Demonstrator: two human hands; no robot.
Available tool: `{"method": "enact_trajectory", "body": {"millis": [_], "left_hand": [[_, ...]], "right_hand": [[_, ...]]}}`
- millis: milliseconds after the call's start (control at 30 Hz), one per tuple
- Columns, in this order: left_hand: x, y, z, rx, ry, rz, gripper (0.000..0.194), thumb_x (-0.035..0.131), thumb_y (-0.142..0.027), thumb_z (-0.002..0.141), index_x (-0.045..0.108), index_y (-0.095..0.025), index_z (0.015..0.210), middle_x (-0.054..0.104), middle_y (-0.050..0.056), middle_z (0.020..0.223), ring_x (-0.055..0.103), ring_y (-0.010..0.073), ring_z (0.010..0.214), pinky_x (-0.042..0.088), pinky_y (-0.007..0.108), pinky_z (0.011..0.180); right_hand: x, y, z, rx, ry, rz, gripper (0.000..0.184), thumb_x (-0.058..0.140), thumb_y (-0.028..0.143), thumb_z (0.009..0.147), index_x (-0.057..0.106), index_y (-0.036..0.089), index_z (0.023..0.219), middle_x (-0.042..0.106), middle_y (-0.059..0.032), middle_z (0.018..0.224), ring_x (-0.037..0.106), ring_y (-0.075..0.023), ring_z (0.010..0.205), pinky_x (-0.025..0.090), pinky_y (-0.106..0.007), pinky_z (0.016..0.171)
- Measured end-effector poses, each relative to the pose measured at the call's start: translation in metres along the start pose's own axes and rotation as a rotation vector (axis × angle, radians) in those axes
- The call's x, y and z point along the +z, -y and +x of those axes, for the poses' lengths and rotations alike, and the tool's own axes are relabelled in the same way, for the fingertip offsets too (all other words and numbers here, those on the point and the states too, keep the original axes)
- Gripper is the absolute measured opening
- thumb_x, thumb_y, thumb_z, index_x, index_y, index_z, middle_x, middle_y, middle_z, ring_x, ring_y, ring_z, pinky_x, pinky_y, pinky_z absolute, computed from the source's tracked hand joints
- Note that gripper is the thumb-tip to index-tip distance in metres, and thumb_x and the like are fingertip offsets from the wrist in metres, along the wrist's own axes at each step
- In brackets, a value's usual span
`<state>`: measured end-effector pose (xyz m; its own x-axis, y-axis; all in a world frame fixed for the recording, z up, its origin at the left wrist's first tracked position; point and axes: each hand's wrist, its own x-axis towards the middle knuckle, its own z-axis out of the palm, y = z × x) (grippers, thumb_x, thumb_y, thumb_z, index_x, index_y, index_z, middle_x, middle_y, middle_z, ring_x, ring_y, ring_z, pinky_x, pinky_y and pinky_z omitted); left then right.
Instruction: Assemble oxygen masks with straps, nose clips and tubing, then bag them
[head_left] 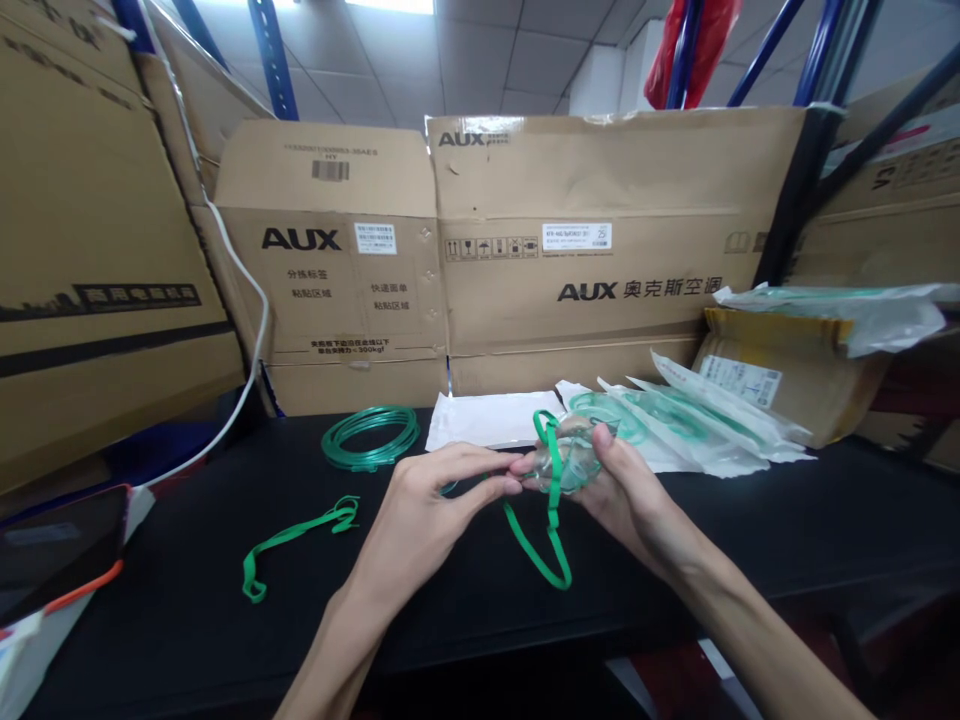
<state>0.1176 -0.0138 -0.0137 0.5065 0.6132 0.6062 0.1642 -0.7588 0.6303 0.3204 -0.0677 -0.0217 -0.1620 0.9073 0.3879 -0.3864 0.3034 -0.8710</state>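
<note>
Cupping the clear mask (579, 464) right of the tubing coil (367, 461), right hand (634, 495) has its thumb on it while left hand (442, 492), nearer the coil, pinches the mask's coil-side edge, green strap (555, 474) draped across and hanging in a loop, mask axis unclear.

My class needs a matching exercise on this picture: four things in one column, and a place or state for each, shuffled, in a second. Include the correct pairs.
Things
1. Translucent green plastic tubing
2. Loose, narrow green strap
3. Clear plastic mask
4. Bright red plastic bag

Places and states
A. Held in the right hand
B. High up, beside a blue metal post
C. Wound into a coil
D. Stretched out on the black tabletop, left of the left hand

Pairs: 1-C, 2-D, 3-A, 4-B
</note>
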Motion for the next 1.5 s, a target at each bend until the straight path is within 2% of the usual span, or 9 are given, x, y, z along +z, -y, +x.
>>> {"method": "enact_trajectory", "body": {"millis": [133, 233, 400, 567, 633, 733, 933, 1367, 1500], "left_hand": [[-0.002, 0.005, 0.001, 0.017, -0.086, 0.102, 0.013, 0.072, -0.027, 0.089, 0.08, -0.029, 0.099, 0.078, -0.001, 0.103, 0.072, 0.0191, 0.093, 0.053, 0.028, 0.087], [-0.008, 0.006, 0.002, 0.013, -0.144, 0.18, 0.009, 0.072, -0.028, 0.09, 0.08, -0.027, 0.095, 0.078, -0.002, 0.099, 0.071, 0.018, 0.091, 0.051, 0.026, 0.083], [-0.01, 0.001, 0.0, 0.012, -0.15, 0.223, 0.009, 0.071, -0.03, 0.091, 0.078, -0.025, 0.094, 0.076, -0.002, 0.097, 0.07, 0.0168, 0.09, 0.05, 0.025, 0.082], [-0.003, -0.002, -0.001, 0.051, -0.063, 0.16, 0.012, 0.07, -0.028, 0.091, 0.079, -0.026, 0.098, 0.076, 0.0, 0.097, 0.07, 0.017, 0.087, 0.052, 0.026, 0.079], [-0.001, -0.001, -0.002, 0.057, -0.04, 0.147, 0.015, 0.069, -0.026, 0.092, 0.079, -0.027, 0.102, 0.076, 0.0, 0.097, 0.07, 0.0171, 0.085, 0.053, 0.027, 0.078], [0.0, 0.001, -0.002, 0.072, -0.032, 0.169, 0.016, 0.069, -0.025, 0.091, 0.08, -0.028, 0.103, 0.075, 0.001, 0.097, 0.069, 0.0172, 0.084, 0.054, 0.027, 0.079], [-0.001, 0.001, -0.002, 0.083, -0.053, 0.194, 0.016, 0.069, -0.026, 0.091, 0.08, -0.028, 0.103, 0.074, 0.001, 0.099, 0.069, 0.0171, 0.085, 0.054, 0.027, 0.079], [0.0, 0.0, -0.001, 0.09, -0.058, 0.197, 0.016, 0.069, -0.025, 0.091, 0.08, -0.028, 0.102, 0.075, 0.001, 0.099, 0.069, 0.0169, 0.086, 0.054, 0.027, 0.081], [0.0, 0.0, -0.001, 0.095, -0.06, 0.194, 0.016, 0.069, -0.023, 0.091, 0.08, -0.027, 0.102, 0.074, 0.001, 0.098, 0.069, 0.016, 0.085, 0.054, 0.025, 0.08]], "right_hand": [[-0.004, -0.001, 0.003, 0.015, -0.049, -0.026, 0.038, 0.055, 0.053, 0.097, 0.067, 0.018, 0.105, 0.075, -0.0099, 0.099, 0.072, -0.0224, 0.095, 0.057, -0.041, 0.087], [-0.009, -0.001, 0.005, 0.089, -0.068, -0.142, 0.036, 0.062, 0.052, 0.093, 0.065, 0.016, 0.096, 0.07, -0.0083, 0.094, 0.072, -0.0196, 0.083, 0.059, -0.032, 0.068], [-0.015, -0.002, 0.007, 0.272, -0.045, -0.394, 0.042, 0.068, 0.056, 0.086, 0.057, 0.016, 0.091, 0.063, 0.0004, 0.066, 0.064, -0.0118, 0.053, 0.049, -0.02, 0.044], [-0.012, -0.002, 0.007, 0.31, -0.086, -0.382, 0.047, 0.062, 0.063, 0.086, 0.041, 0.024, 0.103, 0.06, 0.0068, 0.059, 0.057, -0.0111, 0.036, 0.032, -0.013, 0.027], [-0.011, -0.002, 0.007, 0.296, -0.064, -0.336, 0.043, 0.058, 0.063, 0.09, 0.039, 0.026, 0.102, 0.063, 0.0054, 0.063, 0.055, -0.0092, 0.033, 0.029, -0.011, 0.026], [-0.01, 0.0, 0.006, 0.284, -0.026, -0.245, 0.038, 0.059, 0.058, 0.091, 0.044, 0.024, 0.1, 0.069, -0.0008, 0.082, 0.058, -0.007, 0.039, 0.032, -0.011, 0.027], [-0.01, 0.004, 0.005, 0.256, -0.018, -0.199, 0.031, 0.065, 0.047, 0.091, 0.055, 0.018, 0.098, 0.069, -0.0075, 0.096, 0.058, -0.0047, 0.045, 0.034, -0.01, 0.029], [-0.009, 0.003, 0.004, 0.259, -0.027, -0.212, 0.034, 0.068, 0.049, 0.088, 0.056, 0.019, 0.098, 0.06, 0.002, 0.072, 0.057, -0.0067, 0.042, 0.032, -0.01, 0.027], [-0.008, 0.004, 0.005, 0.282, -0.037, -0.223, 0.034, 0.068, 0.049, 0.089, 0.056, 0.02, 0.1, 0.063, 0.0002, 0.074, 0.057, -0.0066, 0.041, 0.032, -0.01, 0.027]]}}
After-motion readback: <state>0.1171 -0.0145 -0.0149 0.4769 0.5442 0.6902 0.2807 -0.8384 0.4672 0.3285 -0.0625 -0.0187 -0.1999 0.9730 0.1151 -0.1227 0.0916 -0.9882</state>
